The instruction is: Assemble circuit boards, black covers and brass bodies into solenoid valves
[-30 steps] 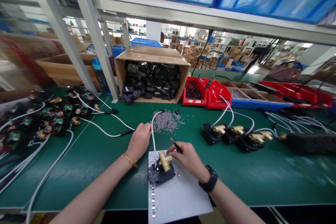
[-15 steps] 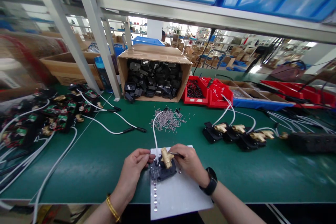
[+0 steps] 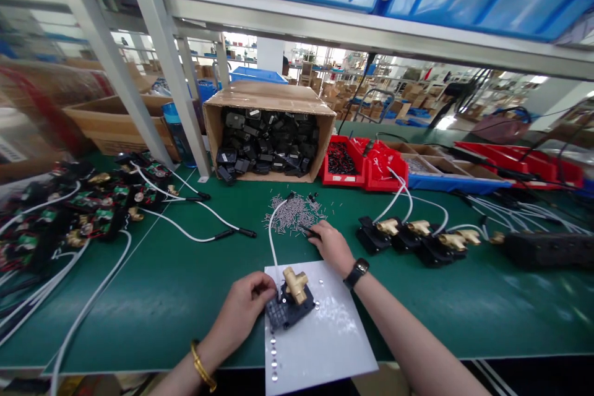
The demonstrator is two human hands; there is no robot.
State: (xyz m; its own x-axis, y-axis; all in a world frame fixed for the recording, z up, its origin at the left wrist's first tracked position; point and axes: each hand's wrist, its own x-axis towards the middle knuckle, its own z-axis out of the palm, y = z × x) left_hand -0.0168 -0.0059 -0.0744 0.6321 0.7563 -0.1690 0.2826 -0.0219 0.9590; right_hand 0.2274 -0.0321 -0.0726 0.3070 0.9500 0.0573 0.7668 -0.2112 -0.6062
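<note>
- Black housing (image 3: 292,314), brass fitting (image 3: 296,285) on top: lies on white sheet (image 3: 331,346), near its far left corner, long axis running roughly from 8 to 2 o'clock, counting 12 as away from the body.
- Left hand (image 3: 242,307): nearer of the two, with the housing at its 3 o'clock. Curls thumb and forefinger together at the housing's 10 o'clock edge; seems to touch, but hard to make out whether gripping.
- Right hand (image 3: 331,247): at 1 o'clock from the housing and apart from it, fingertips pinching a dark slender tool (image 3: 308,232), too small to identify.
- From the right hand: housing back at 7 o'clock, pile of metal pins (image 3: 297,213) just off the fingertips at 10 o'clock, tool end at its near right edge.
- White cable (image 3: 273,246): rises from the housing's 11 o'clock corner, bends over the pile's left part, ends in black plug (image 3: 291,196).
- Shiny dots (image 3: 273,359): line the sheet's left edge, at 7 o'clock from the housing.
- Farther off: cardboard box (image 3: 271,98) of black parts at 12 o'clock.
</note>
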